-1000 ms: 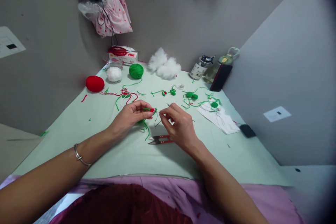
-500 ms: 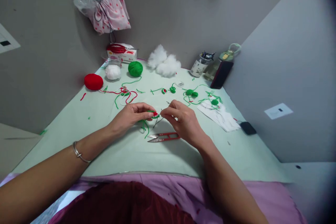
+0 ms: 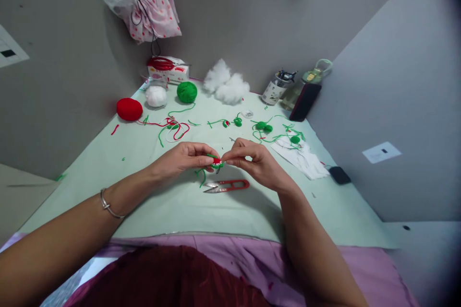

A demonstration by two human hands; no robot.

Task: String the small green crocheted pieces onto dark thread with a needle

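Observation:
My left hand (image 3: 187,157) is closed, pinching a small crocheted piece (image 3: 216,161) of red, white and green yarn between thumb and fingers. Green yarn tails (image 3: 202,177) dangle beneath it. At the right edge of the piece, the fingertips of my right hand (image 3: 248,157) are pinched together on something thin, too small to name. A thin dark strand shows just under the piece. On the table below both hands lie red-handled thread snips (image 3: 226,185), blades pointing left.
Red (image 3: 129,109), white (image 3: 156,96) and green (image 3: 187,92) yarn balls stand back left. White stuffing (image 3: 226,84) is behind; small green crocheted pieces (image 3: 264,127) lie mid-table. A pen cup (image 3: 273,91), phone (image 3: 305,101), bottle (image 3: 312,76) and white paper (image 3: 302,160) are right.
My right hand has come slightly lower and its fingertips now meet the edge of the crocheted piece. The piece has turned a little, showing more red and its white band.

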